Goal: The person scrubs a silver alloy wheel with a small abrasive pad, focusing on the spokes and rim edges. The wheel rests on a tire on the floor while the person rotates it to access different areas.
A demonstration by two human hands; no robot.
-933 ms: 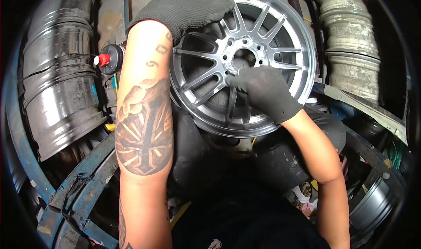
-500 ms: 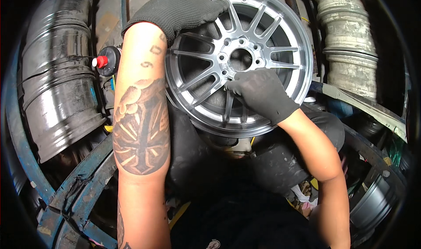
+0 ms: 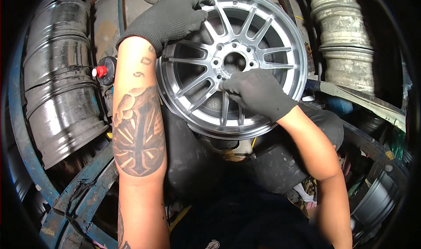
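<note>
A silver multi-spoke car wheel (image 3: 287, 91) lies face up in front of me, its lower edge at my knees. My left hand (image 3: 175, 19), in a dark grey work glove, grips its upper left rim, fingers reaching over the edge onto the spokes. My right hand (image 3: 258, 91), gloved too, is closed with curled fingers against the lower right of the hub, beside the bolt holes. It covers part of the centre bore. Whatever is pinched in those fingers, if anything, is hidden from view.
Shiny wheel barrels (image 3: 61, 73) are stacked along the left, and dull, scuffed ones (image 3: 344, 43) at the right. A blue metal frame (image 3: 79, 183) runs at lower left. Beside my left forearm sits a dark round container with a red cap (image 3: 101, 71). Another silver wheel (image 3: 377, 200) stands at lower right.
The wheel sits slightly further left and lower in view, as the whole view has shifted a little. My right hand has slid slightly across the hub, covering more of the bore. My left hand keeps its hold.
</note>
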